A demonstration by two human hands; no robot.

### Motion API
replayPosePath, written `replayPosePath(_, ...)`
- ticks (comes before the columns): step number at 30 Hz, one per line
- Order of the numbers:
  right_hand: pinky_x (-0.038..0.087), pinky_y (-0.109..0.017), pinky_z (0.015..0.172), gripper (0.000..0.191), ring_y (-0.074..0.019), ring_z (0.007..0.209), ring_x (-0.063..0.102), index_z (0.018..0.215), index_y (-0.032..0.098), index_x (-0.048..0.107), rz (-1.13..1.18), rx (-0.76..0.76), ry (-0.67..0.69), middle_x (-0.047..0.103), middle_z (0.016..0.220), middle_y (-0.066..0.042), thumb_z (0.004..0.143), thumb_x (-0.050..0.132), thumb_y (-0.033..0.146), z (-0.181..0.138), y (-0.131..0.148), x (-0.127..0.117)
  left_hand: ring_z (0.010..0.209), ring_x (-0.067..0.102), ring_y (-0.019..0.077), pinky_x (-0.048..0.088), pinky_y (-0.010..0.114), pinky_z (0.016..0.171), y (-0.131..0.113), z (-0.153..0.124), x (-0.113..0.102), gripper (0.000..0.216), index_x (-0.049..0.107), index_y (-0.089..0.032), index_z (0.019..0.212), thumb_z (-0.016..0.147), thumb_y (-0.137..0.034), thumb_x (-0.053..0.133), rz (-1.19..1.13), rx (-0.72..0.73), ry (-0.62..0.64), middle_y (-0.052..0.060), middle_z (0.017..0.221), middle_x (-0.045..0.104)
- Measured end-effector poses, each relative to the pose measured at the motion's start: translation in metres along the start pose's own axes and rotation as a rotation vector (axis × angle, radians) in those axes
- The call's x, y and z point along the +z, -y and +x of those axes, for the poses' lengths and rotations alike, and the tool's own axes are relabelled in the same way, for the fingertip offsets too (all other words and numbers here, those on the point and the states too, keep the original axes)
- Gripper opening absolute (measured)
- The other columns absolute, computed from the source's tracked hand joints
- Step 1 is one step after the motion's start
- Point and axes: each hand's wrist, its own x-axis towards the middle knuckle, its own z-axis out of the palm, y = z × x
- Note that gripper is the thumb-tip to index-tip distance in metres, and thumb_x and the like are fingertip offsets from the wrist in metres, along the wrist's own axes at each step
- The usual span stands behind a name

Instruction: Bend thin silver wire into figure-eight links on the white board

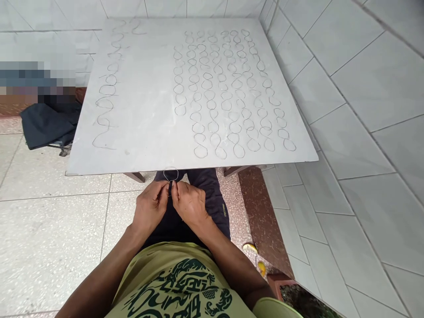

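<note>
Thin wire loop (pixel 171 175), pinched by left hand (pixel 150 207), right hand (pixel 189 204)

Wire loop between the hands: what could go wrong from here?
1. The wire loop is pinched only by the fingers of the left hand and right hand, off the board; it might slip and fall to the floor.
2. The wire shapes lie close together on the board; setting another down could nudge them out of their rows.

White tiled wall (pixel 364 110) on right, grout lines clear. Floor (pixel 49 229): pale speckled tiles, with a reddish-brown strip (pixel 258 198) beside the wall. White square surface (pixel 149 110) on wooden legs (pixel 135 176). Dark bag (pixel 46 126) at left. Light even.
</note>
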Motion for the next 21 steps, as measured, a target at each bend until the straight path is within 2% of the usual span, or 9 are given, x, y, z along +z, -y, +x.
replayPosePath(3, 0.039, -0.031, 0.062, 0.035, -0.0222, 0.065, 0.063, 0.074, 0.022, 0.058, -0.053, 0.032, -0.029, 0.068, 0.069, -0.012, 0.105, 0.046, 0.036, 0.001, -0.004, 0.009, 0.090, 0.072, 0.0206, 0.056, 0.033, 0.083, 0.005, -0.005, 0.008, 0.019, 0.066, -0.019, 0.111, 0.104, -0.025, 0.049, 0.180, 0.094, -0.055, 0.008, 0.097, 0.075)
replayPosePath(8, 0.038, -0.030, 0.060, 0.030, -0.0196, 0.060, 0.062, 0.069, 0.023, 0.055, 0.007, 0.111, -0.096, 0.066, 0.064, -0.009, 0.097, 0.054, 0.031, 0.009, -0.010, 0.022, 0.092, 0.074, 0.0215, 0.056, 0.031, 0.079, 0.016, -0.012, 0.022, 0.018, 0.061, -0.019, 0.114, 0.105, -0.024, 0.046, 0.254, 0.102, -0.078, 0.010, 0.103, 0.075)
replayPosePath(10, 0.038, -0.028, 0.057, 0.034, -0.0164, 0.053, 0.057, 0.063, 0.023, 0.052, 0.174, 0.195, -0.098, 0.062, 0.058, -0.004, 0.096, 0.054, 0.031, 0.013, -0.011, 0.026, 0.092, 0.075, 0.0217, 0.056, 0.031, 0.078, 0.017, -0.013, 0.025, 0.017, 0.061, -0.018, 0.114, 0.104, -0.023, 0.048, 0.240, 0.084, -0.099, 0.011, 0.104, 0.075)
replayPosePath(14, 0.032, -0.025, 0.042, 0.039, -0.0103, 0.036, 0.043, 0.069, 0.021, 0.058, 0.799, 0.420, 0.014, 0.056, 0.050, 0.003, 0.099, 0.049, 0.044, 0.014, -0.010, 0.027, 0.079, 0.072, 0.0189, 0.053, 0.029, 0.072, 0.011, -0.010, 0.020, 0.015, 0.063, -0.020, 0.111, 0.103, -0.026, 0.052, 0.123, -0.050, -0.128, 0.006, 0.093, 0.074)
replayPosePath(17, 0.027, -0.022, 0.037, 0.039, -0.0083, 0.037, 0.044, 0.080, 0.020, 0.064, 1.105, 0.422, 0.148, 0.059, 0.056, 0.004, 0.094, 0.059, 0.055, 0.009, -0.010, 0.017, 0.063, 0.064, 0.0150, 0.050, 0.026, 0.064, 0.007, -0.002, 0.008, 0.015, 0.064, -0.021, 0.105, 0.102, -0.032, 0.055, -0.091, -0.175, -0.068, 0.000, 0.076, 0.068)
replayPosePath(21, 0.030, -0.020, 0.038, 0.038, -0.0095, 0.046, 0.054, 0.090, 0.019, 0.069, 1.222, 0.379, 0.309, 0.063, 0.065, 0.002, 0.089, 0.068, 0.058, 0.006, -0.014, 0.001, 0.057, 0.058, 0.0134, 0.046, 0.024, 0.057, 0.007, 0.005, -0.004, 0.017, 0.067, -0.021, 0.103, 0.100, -0.034, 0.058, -0.203, -0.199, -0.008, -0.001, 0.070, 0.063)
